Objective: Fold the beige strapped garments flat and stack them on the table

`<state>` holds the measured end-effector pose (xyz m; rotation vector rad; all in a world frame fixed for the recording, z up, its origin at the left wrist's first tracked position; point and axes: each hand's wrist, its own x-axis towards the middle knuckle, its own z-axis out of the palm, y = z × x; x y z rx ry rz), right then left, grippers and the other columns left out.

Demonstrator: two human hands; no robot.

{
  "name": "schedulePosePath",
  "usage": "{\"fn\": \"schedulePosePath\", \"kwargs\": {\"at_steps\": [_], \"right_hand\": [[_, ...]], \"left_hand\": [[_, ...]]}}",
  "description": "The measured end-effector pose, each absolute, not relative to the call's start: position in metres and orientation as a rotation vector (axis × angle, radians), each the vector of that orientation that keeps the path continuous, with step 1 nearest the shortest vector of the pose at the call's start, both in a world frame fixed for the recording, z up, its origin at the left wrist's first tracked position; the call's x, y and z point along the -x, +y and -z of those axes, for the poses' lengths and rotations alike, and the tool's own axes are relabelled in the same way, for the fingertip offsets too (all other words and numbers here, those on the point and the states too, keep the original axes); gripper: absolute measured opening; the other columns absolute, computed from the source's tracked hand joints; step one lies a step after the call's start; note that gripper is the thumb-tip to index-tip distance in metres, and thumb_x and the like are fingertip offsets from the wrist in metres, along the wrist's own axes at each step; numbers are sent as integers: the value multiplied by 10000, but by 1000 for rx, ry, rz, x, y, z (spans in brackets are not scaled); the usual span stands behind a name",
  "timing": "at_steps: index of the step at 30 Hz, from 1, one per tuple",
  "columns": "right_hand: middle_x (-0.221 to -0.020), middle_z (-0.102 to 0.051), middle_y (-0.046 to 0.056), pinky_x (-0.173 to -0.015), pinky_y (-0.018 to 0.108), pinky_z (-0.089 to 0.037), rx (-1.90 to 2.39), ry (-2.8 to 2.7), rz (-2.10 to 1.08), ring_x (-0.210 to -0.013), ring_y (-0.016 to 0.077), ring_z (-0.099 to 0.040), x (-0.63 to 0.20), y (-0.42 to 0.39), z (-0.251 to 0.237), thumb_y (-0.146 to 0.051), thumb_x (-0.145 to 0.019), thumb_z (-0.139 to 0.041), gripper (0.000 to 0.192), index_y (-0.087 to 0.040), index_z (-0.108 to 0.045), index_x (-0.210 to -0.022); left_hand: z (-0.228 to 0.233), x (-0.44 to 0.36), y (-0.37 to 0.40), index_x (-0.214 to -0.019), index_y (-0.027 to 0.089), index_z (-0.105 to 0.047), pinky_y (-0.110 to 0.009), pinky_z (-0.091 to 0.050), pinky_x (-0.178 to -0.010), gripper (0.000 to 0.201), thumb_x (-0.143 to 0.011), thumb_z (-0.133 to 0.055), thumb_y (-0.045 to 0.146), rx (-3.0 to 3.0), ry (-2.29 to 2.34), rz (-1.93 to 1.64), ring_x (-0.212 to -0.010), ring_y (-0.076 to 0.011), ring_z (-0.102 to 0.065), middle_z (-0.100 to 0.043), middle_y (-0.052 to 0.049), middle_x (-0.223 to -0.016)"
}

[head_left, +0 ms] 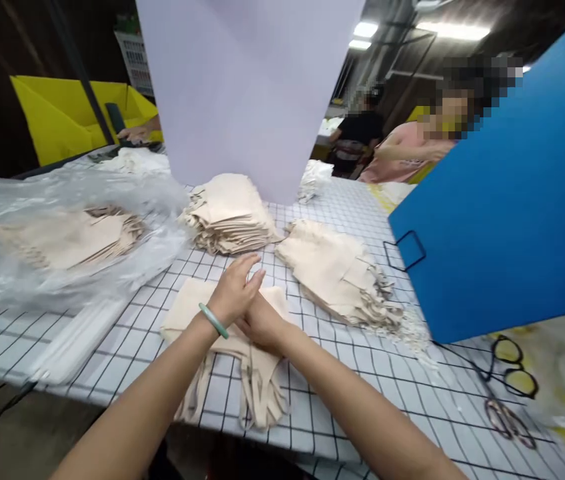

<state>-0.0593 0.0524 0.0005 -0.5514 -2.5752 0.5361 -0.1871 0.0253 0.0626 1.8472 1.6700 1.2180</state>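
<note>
The left hand (236,288) lies flat, fingers spread, crossed over the right hand (261,323); both press on a cream cloth tote bag (197,320) at the near edge of the checked table (127,333). The bag's long axis runs toward the person, its handles (262,393) hanging over the edge. Beyond stand two open stacks of bags (227,213), (337,273), and a third stack inside a clear plastic bag (67,233). A blue board (512,193) stands right, two scissors (507,393) beneath.

Flat cream cloth bag (187,320); handles over table edge
</note>
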Motion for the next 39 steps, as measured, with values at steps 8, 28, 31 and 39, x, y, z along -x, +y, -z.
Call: {"fn": "schedulePosePath", "kwargs": {"at_steps": [8, 28, 31, 39], "right_hand": [[-1058, -698, 144, -978, 472, -434, 1436, -2021, -186, -1048, 281, -586, -98, 222, -47, -220, -888, -433, 291, -168, -682, -1028], [-853, -648, 37, -738, 309, -439, 1414, -2122, -313, -792, 177, -568, -138, 288, -68, -229, -825, -503, 209, -190, -627, -990], [-843, -661, 20, -713, 297, -464, 1260, -2147, -465, -770, 164, -583, -138, 270, -95, -348, -870, -517, 279, -194, -638, -1069], [-909, -691, 44, -739, 339, -511, 919, -1967, -513, -849, 188, -625, -145, 184, -184, -459, -842, -669, 287, -208, -693, -980]], "left_hand": [[-50, 106, 106, -1199, 135, -655, -393, -451, -1070, 380, -864, -549, 281, -1646, 1646, -835, -1238, -286, -586, -636, -157, -1300], [-53, 79, 140, -1303, 147, -582, -403, -405, -1122, 513, -827, -634, 330, -1739, 1542, -848, -1315, -295, -517, -576, -154, -1380], [-67, 76, 158, -1439, 152, -437, -456, -306, -1184, 753, -767, -717, 344, -1790, 1547, -1030, -1439, -315, -357, -422, -174, -1526], [-84, 81, 167, -650, 183, -691, -356, -541, -667, 82, -588, -744, 179, -1807, 1312, -706, -727, -278, -681, -678, -31, -654]]}}
